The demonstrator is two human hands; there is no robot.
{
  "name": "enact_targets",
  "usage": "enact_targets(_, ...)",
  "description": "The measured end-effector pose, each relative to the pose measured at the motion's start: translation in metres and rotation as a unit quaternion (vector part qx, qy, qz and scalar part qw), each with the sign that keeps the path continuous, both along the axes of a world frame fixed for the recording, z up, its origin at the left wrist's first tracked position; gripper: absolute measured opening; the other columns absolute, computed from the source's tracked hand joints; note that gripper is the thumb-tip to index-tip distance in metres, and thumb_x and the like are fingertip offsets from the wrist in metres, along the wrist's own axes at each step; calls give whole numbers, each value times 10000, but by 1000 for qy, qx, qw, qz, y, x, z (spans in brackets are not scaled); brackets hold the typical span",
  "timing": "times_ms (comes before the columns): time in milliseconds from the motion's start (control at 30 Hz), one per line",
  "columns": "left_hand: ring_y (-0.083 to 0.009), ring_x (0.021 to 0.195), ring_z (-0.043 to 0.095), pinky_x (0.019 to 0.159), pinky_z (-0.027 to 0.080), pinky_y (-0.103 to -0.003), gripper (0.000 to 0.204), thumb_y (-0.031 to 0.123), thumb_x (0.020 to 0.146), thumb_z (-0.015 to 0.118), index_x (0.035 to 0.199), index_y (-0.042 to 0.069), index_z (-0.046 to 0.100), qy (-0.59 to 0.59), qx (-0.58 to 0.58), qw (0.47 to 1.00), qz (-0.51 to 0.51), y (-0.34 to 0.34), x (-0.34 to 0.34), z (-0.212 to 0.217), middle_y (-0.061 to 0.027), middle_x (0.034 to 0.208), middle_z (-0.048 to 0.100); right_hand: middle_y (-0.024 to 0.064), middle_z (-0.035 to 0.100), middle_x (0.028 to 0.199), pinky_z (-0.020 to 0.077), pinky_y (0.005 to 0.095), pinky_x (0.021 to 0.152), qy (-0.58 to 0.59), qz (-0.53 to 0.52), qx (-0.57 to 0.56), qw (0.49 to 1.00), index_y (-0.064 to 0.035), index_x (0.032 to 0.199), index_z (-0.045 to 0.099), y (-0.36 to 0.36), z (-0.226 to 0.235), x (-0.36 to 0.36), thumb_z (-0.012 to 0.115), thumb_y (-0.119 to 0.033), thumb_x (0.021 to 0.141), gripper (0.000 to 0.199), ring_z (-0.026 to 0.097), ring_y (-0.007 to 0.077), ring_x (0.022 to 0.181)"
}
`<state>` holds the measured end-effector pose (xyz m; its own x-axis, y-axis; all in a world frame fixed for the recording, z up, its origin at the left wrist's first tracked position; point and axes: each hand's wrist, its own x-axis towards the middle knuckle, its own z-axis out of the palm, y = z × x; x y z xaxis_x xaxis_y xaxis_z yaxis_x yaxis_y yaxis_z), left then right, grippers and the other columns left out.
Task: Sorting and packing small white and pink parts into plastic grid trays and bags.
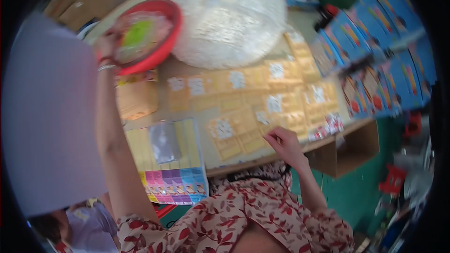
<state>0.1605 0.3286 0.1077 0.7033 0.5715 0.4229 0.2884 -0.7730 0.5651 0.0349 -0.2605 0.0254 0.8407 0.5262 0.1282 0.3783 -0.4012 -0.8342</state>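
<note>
My left hand (107, 47) reaches over the near left rim of a red plastic basin (175, 23). Motion smears its fingers, so their grip does not show. Clear plastic bags with a bright green piece (137, 36) lie in the basin. My right hand (287, 146) hovers by the table's front edge, its thumb and fingers pinched together; anything between them is too small to make out. Just beyond it lie rows of yellow moulded trays (251, 136), several with little heaps of small white pieces (274, 103) on them.
A big white sack (225, 18) fills the far middle. Blue printed boxes (393, 82) stand stacked at the right. A colourful printed sheet (180, 178) bears a clear plastic packet (164, 143). An open cardboard box (354, 154) sits below the right edge; another person (89, 225) is at lower left.
</note>
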Motion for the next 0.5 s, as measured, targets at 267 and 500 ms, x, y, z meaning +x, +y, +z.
enact_targets(267, -86, 734, 564, 694, 449, -226, 102, 66, 858, 551, 905, 25, 631, 32, -440, 824, -355, -282, -75, -2, -28, 820, 624, 3, 576, 778, 401, 181, 547, 247, -116, 263, 925, -37, 1052, 569, 16, -12, 0, 563, -107, 886, 181, 514, 54, 629)
enact_targets(500, -107, 735, 582, 699, 468, -228, 141, 88, 863, 584, 947, -20, 619, 38, -654, 684, -321, -418, -118, -88, -72, 838, 641, 38, 609, 802, 424, 191, 570, 236, -92, 295, 921, -17, 1070, 552, 5, -18, 14, 540, -83, 892, 190, 557, 76, 662)
